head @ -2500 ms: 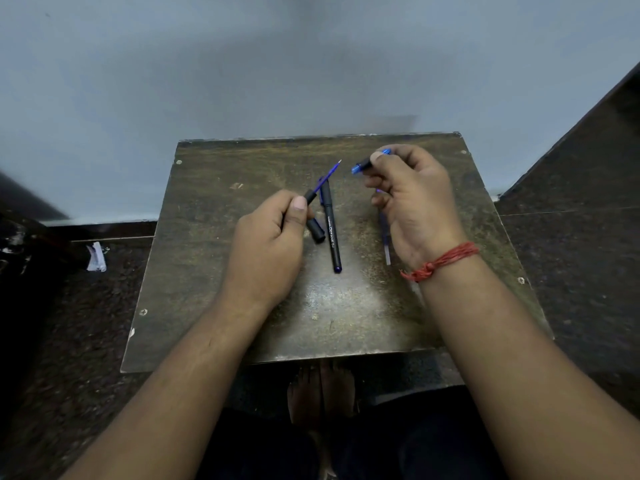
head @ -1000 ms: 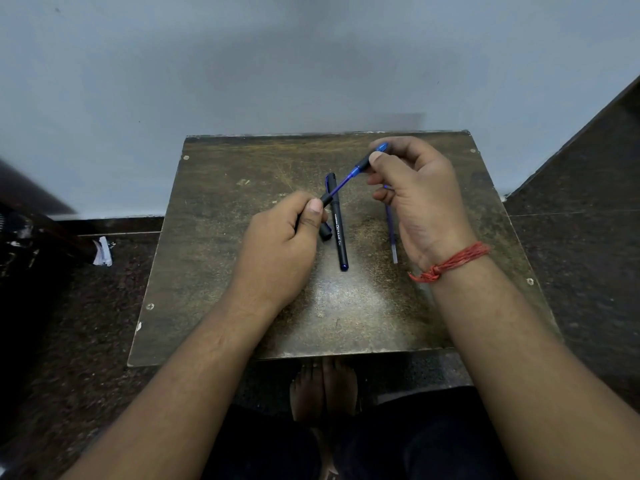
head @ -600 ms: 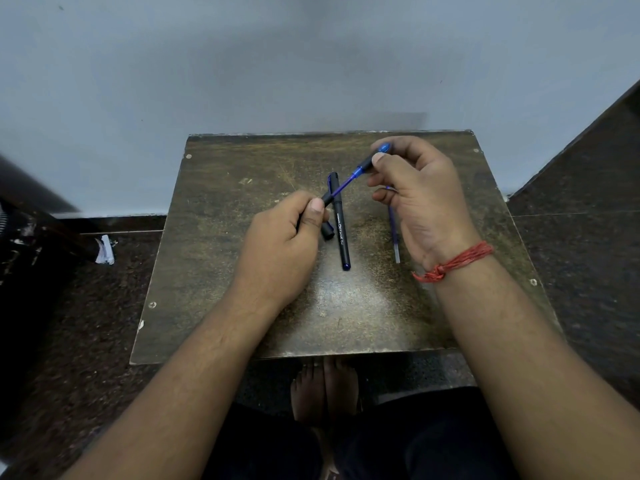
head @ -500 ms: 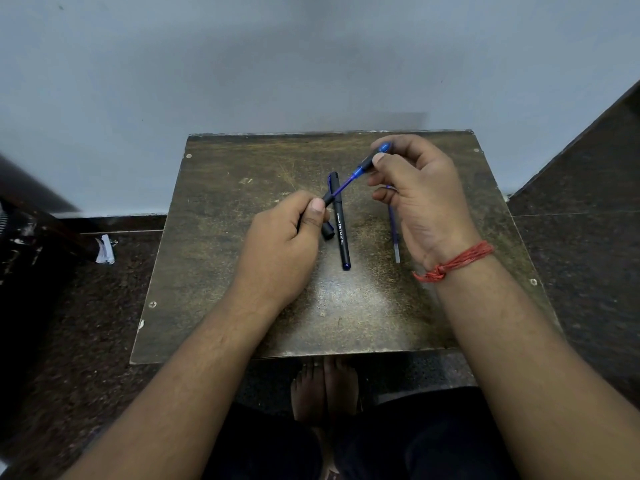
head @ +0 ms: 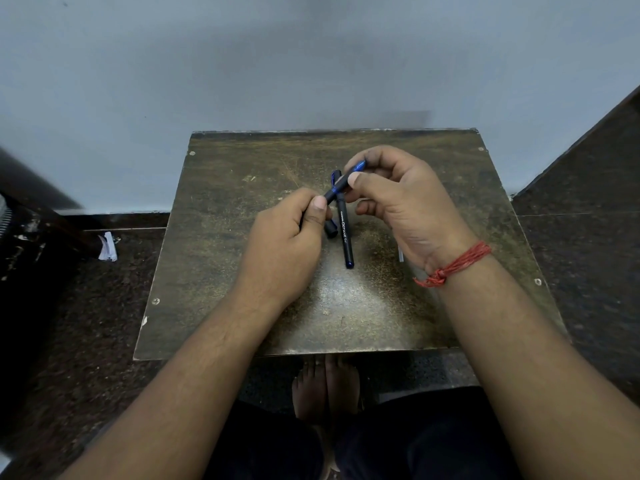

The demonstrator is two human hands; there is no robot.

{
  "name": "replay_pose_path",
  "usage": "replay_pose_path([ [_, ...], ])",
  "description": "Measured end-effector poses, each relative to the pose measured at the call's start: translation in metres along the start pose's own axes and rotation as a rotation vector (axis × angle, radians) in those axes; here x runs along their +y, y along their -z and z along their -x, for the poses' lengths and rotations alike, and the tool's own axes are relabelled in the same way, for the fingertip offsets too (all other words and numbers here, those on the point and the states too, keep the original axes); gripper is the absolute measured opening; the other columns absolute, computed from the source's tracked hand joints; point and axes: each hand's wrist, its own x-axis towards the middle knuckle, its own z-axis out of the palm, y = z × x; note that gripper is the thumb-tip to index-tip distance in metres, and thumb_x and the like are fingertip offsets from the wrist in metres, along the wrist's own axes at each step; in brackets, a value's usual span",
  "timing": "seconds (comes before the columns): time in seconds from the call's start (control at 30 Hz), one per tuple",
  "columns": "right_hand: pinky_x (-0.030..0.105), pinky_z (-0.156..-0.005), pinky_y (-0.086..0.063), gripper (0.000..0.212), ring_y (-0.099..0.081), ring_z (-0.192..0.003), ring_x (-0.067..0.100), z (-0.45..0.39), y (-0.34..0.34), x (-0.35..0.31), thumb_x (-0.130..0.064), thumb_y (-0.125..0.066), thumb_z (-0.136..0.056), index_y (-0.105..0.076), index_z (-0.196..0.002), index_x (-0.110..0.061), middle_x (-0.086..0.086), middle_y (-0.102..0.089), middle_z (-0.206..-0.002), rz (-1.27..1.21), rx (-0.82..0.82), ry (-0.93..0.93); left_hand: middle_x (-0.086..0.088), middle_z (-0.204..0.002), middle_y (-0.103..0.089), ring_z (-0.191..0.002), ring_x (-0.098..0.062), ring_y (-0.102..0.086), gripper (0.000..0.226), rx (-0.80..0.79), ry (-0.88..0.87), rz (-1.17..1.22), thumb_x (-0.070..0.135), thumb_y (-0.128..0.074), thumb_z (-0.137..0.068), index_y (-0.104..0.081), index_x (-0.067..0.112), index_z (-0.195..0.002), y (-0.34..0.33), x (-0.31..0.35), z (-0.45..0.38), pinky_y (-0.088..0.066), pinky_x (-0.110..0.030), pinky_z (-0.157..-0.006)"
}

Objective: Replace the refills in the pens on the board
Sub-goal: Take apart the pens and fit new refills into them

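Left hand (head: 284,244) and right hand (head: 398,199) both gripping one black pen (head: 337,187) above board (head: 214,271) centre; second pen (head: 346,233) lying beneath.

Both forearms are bare, with no sleeves showing. A red thread band (head: 453,265), wound in several strands and knotted at its 8 o'clock end, circles the right wrist. Dark trousers (head: 426,441) cover the legs; 2 bare feet (head: 325,386) show.
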Motion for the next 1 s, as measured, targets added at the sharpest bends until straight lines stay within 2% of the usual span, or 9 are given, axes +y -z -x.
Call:
replay_pose_path([
  [0.17,0.028,-0.055,-0.044,0.012,-0.062,-0.067,0.013,-0.0017,0.0006,-0.0005,-0.001,-0.062,-0.087,-0.065,-0.086,-0.013,0.008,-0.067,-0.081,-0.030,-0.033,-0.001,0.032,-0.057,-0.052,-0.054,0.007,-0.048,0.028,-0.010,-0.004,0.007,0.023,-0.046,-0.103,-0.068,0.013,-0.088,-0.0010,0.0015,0.0007,-0.031,-0.009,-0.051],
  [0.37,0.026,-0.050,-0.039,0.017,-0.052,-0.060,0.015,-0.0011,-0.0015,-0.0037,0.000,-0.056,-0.090,-0.060,-0.080,-0.014,0.008,-0.061,-0.072,0.030,-0.030,-0.024,0.029,-0.058,-0.051,-0.053,0.003,-0.046,0.026,-0.008,-0.025,-0.028,0.026,-0.048,-0.103,-0.067,0.014,-0.088,-0.0027,-0.0018,0.0006,-0.028,-0.013,-0.049],
  [0.5,0.024,-0.046,-0.036,0.020,-0.048,-0.051,0.013,-0.0003,0.0000,-0.0040,-0.016,-0.060,-0.095,-0.057,-0.075,-0.018,0.003,-0.059,-0.062,0.107,-0.029,-0.041,0.025,-0.060,-0.052,-0.053,0.001,-0.046,0.022,-0.010,-0.048,-0.040,0.028,-0.049,-0.102,-0.067,0.020,-0.091,-0.0028,-0.0013,0.0014,-0.027,-0.017,-0.049],
  [0.63,0.020,-0.040,-0.030,0.035,-0.038,-0.046,0.015,0.0031,0.0000,-0.0054,-0.031,-0.062,-0.097,-0.051,-0.067,-0.016,0.007,-0.048,-0.056,0.179,0.006,-0.030,0.017,-0.058,-0.051,-0.056,0.001,-0.049,0.020,-0.010,-0.066,-0.041,0.029,-0.049,-0.102,-0.066,0.020,-0.094,-0.0033,0.0016,0.0024,-0.030,-0.017,-0.051],
  [0.73,0.021,-0.040,-0.034,0.038,-0.045,-0.046,0.013,0.0035,-0.0012,-0.0033,-0.046,-0.062,-0.093,-0.056,-0.079,-0.011,0.003,-0.060,-0.061,0.198,0.043,-0.053,0.021,-0.058,-0.053,-0.057,0.006,-0.051,0.021,-0.002,-0.054,-0.016,0.025,-0.050,-0.102,-0.067,0.017,-0.091,-0.0025,0.0025,0.0007,-0.028,-0.010,-0.050],
  [0.8,0.022,-0.041,-0.038,0.032,-0.050,-0.049,0.012,0.0026,0.0002,-0.0020,-0.042,-0.064,-0.092,-0.060,-0.089,-0.011,-0.001,-0.069,-0.074,0.092,0.019,-0.080,0.029,-0.060,-0.054,-0.057,0.006,-0.051,0.023,0.004,-0.044,-0.009,0.025,-0.049,-0.102,-0.066,0.017,-0.090,-0.0014,0.0022,-0.0003,-0.029,-0.009,-0.050],
  [0.9,0.022,-0.042,-0.039,0.012,-0.050,-0.054,0.011,0.0022,0.0037,-0.0026,-0.017,-0.064,-0.095,-0.066,-0.104,-0.009,0.013,-0.069,-0.097,-0.083,-0.064,-0.086,0.035,-0.061,-0.054,-0.056,0.009,-0.051,0.024,-0.003,-0.029,0.006,0.024,-0.048,-0.103,-0.066,0.015,-0.090,-0.0001,0.0024,-0.0007,-0.031,-0.008,-0.051],
  [1.0,0.020,-0.042,-0.038,0.011,-0.048,-0.052,0.008,0.0020,0.0041,-0.0021,-0.005,-0.062,-0.094,-0.068,-0.103,-0.008,0.007,-0.071,-0.091,-0.120,-0.075,-0.084,0.035,-0.060,-0.054,-0.056,0.008,-0.051,0.024,-0.011,-0.025,0.009,0.024,-0.048,-0.103,-0.067,0.015,-0.091,0.0008,0.0030,-0.0007,-0.030,-0.008,-0.050],
])
